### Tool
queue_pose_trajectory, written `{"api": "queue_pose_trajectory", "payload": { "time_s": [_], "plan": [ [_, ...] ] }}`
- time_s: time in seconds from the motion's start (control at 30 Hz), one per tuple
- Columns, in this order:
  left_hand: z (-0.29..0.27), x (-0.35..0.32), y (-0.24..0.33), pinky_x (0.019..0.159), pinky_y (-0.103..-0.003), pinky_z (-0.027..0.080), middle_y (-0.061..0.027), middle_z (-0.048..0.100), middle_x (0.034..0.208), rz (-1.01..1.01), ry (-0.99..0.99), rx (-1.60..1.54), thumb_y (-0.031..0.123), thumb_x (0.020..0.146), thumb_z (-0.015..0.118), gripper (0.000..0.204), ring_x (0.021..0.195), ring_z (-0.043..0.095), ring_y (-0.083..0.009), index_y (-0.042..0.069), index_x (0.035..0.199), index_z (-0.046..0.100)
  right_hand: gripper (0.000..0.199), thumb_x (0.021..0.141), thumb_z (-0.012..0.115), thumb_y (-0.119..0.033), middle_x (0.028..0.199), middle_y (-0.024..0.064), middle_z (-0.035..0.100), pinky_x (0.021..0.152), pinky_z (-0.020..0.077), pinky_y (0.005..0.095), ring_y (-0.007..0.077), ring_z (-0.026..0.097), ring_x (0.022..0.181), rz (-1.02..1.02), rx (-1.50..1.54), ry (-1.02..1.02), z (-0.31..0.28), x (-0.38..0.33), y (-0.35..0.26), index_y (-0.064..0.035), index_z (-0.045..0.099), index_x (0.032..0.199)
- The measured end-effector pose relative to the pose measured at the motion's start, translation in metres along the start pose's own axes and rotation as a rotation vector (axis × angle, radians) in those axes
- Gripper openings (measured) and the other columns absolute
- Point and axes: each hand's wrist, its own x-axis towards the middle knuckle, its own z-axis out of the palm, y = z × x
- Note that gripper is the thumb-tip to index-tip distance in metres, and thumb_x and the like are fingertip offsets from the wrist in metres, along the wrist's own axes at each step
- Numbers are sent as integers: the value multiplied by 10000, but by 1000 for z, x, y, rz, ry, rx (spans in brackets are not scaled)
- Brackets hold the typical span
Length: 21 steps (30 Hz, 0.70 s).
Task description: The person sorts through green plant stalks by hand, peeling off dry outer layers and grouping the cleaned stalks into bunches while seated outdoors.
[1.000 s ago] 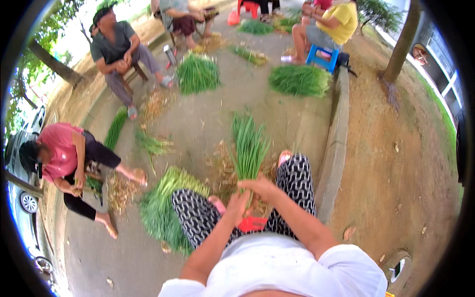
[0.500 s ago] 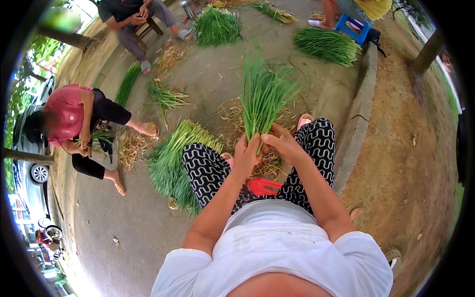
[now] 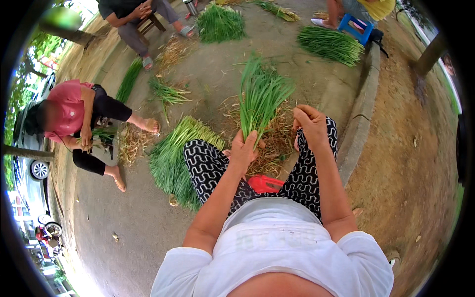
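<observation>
My left hand (image 3: 244, 151) is closed around the lower ends of a bunch of garlic chives (image 3: 260, 96), whose green leaves fan out away from me. Apart from the bunch, my right hand (image 3: 312, 127) is up over my right knee with its fingers curled together. Whatever is in that hand, if anything, is too small to make out. Beyond and beneath the bunch lie dry, brownish trimmings (image 3: 274, 141) on the ground. A large heap of chives (image 3: 180, 161) rests to the left of my left knee, pale ends pointing away.
A red plastic object (image 3: 264, 184) sits between my legs. At left a person in a pink top (image 3: 71, 111) holds some chives; others sit at the far side. More chive heaps (image 3: 220, 24) lie ahead, another (image 3: 330, 45) near a blue stool (image 3: 355, 28). A stone curb (image 3: 360, 126) runs along the right.
My right hand has come off the bunch and moved right, over my knee. The left hand keeps its hold, and the leaves lean slightly more to the left.
</observation>
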Motion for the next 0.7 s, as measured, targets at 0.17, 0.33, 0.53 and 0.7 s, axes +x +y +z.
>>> {"api": "queue_pose_trajectory", "payload": {
  "time_s": [0.17, 0.33, 0.53, 0.7],
  "plan": [
    [-8, 3, -19, 512, -237, 405, -31, 572, 681, 186, 21, 476, 193, 865, 526, 206, 556, 518, -106, 14, 965, 536, 565, 713, 682, -350, 687, 148, 607, 572, 464, 324, 224, 609, 642, -121, -483, -187, 33, -17, -4, 49, 540, 1087],
    [-8, -1, -24, 540, -240, 414, -38, 582, 679, 267, -26, 759, 152, 854, 534, 162, 580, 525, -98, 10, 933, 539, 320, 784, 577, -310, 685, 189, 590, 583, 449, 425, 354, 576, 637, -251, -732, -218, 35, -13, 21, -4, 612, 871],
    [-5, -2, -26, 494, -212, 387, -24, 573, 668, 189, -73, 645, 234, 907, 486, 217, 562, 520, -84, 26, 954, 526, 254, 807, 549, -271, 637, 154, 582, 552, 438, 429, 336, 572, 606, -386, -777, -124, 34, -18, 33, -47, 606, 702],
    [0, -5, -28, 422, -171, 345, -22, 556, 712, -10, -50, 411, 257, 932, 438, 233, 541, 491, -59, 47, 1018, 490, 275, 808, 555, -284, 595, 145, 565, 532, 433, 427, 345, 557, 569, -393, -755, -90, 33, -18, 36, -53, 584, 662]
  ]
}}
